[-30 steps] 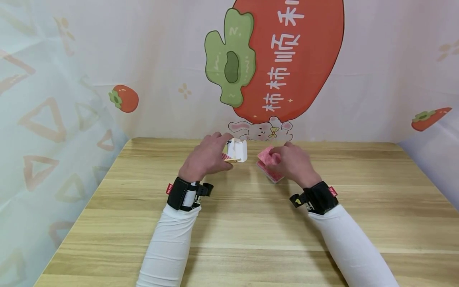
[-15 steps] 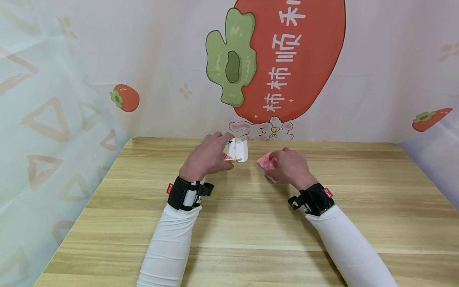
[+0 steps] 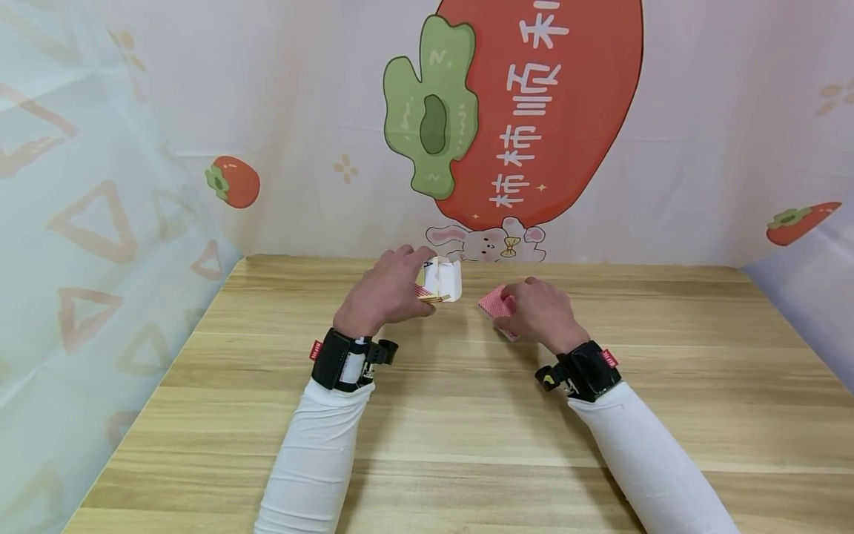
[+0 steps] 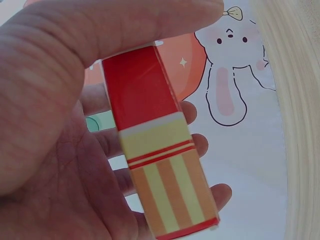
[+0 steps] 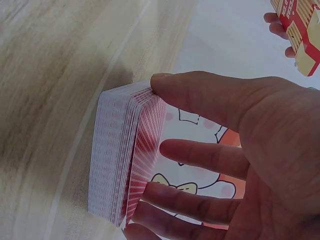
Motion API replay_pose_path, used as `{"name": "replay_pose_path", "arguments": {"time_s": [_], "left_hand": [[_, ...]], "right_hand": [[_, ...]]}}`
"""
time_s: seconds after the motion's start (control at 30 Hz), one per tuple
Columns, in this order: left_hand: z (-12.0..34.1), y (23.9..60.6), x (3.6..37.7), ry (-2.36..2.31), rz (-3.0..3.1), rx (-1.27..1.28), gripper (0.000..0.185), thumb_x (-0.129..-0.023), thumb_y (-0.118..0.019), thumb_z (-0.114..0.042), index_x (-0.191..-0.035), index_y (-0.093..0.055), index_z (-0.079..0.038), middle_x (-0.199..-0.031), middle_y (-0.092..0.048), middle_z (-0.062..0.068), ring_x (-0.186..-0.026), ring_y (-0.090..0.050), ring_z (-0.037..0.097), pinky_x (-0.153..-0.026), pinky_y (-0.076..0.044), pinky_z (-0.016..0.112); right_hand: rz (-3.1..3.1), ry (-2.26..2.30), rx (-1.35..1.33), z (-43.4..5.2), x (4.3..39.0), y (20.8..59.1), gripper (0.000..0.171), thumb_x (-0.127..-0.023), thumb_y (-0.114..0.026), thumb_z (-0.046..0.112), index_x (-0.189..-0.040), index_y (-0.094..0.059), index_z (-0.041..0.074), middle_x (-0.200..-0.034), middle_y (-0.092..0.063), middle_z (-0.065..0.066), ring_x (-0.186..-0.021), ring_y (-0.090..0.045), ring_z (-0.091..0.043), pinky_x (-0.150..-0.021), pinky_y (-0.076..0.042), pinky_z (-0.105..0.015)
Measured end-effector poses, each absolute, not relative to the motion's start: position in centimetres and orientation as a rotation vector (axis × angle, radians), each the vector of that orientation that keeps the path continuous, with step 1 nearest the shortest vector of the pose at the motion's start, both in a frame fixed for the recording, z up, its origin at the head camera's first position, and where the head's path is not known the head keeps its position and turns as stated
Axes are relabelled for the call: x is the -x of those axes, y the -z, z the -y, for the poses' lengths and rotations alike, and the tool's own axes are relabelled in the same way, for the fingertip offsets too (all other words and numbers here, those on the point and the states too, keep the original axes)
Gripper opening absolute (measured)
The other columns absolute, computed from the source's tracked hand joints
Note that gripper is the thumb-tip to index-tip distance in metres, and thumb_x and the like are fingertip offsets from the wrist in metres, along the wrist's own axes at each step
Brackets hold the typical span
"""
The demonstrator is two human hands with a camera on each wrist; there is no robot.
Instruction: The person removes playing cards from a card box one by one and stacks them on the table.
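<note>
A squared stack of red-backed playing cards [image 5: 127, 155] stands on one long edge on the pale wooden tabletop [image 3: 467, 415], held upright in the grip of the right hand [image 3: 542, 311]. In the right wrist view the thumb lies along the stack's top corner and the fingers [image 5: 200, 155] curl behind its red back, so this grip is clenched on the cards, with their white edges facing away from the palm.

Just beside that grip, towards the person's left and slightly higher, the left hand [image 3: 387, 293] holds a red, cream and orange-striped cardboard card box [image 4: 157, 150]. The left wrist view shows the thumb pressing the box's red end and the fingers wrapped behind it, so this grip too is closed round its object. In the head view the box's white flap stands open, its mouth turned towards the cards. Box and stack are near each other but not touching.

Beyond both grips hangs a pale backdrop with a large red persimmon picture [image 3: 534, 111] and a small cartoon rabbit [image 3: 490, 241].

What could go wrong, as a judgement: the stack is pinched mainly at its top and back, so loosening the fingers could let the cards slide or fan across the tabletop. If the stack's edges slip out of square, its corners may catch on the narrow box mouth and bend.
</note>
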State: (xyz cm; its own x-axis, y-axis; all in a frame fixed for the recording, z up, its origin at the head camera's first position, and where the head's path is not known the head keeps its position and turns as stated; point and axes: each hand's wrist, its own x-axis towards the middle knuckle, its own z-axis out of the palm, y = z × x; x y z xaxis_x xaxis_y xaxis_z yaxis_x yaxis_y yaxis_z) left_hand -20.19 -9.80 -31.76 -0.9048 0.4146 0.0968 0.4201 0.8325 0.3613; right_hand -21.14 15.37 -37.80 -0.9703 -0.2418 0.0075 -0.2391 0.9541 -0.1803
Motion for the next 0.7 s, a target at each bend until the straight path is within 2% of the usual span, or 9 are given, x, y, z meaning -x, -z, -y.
{"name": "replay_pose_path", "arguments": {"time_s": [0.23, 0.7], "left_hand": [[9.81, 31.79, 20.22, 0.594, 2.994, 0.685, 0.077, -0.074, -0.087, -0.017, -0.142, -0.053, -0.011, -0.118, -0.06, 0.014, -0.102, -0.051, 0.029, -0.086, -0.048, 0.04], [9.76, 31.75, 20.15, 0.593, 3.004, 0.684, 0.078, -0.075, -0.088, -0.019, -0.144, -0.052, -0.012, -0.117, -0.058, 0.011, -0.103, -0.051, 0.029, -0.086, -0.048, 0.04]], "right_hand": [[-3.078, 0.315, 0.363, -15.33, 21.15, 37.88, 0.052, -0.079, -0.085, 0.038, -0.119, -0.072, 0.007, -0.095, -0.065, -0.01, -0.088, -0.055, -0.029, -0.069, -0.049, -0.038], [-3.045, 0.361, 0.34, -15.37, 21.19, 37.84, 0.051, -0.081, -0.084, 0.036, -0.12, -0.072, 0.006, -0.098, -0.066, -0.011, -0.091, -0.055, -0.03, -0.073, -0.049, -0.04]]}}
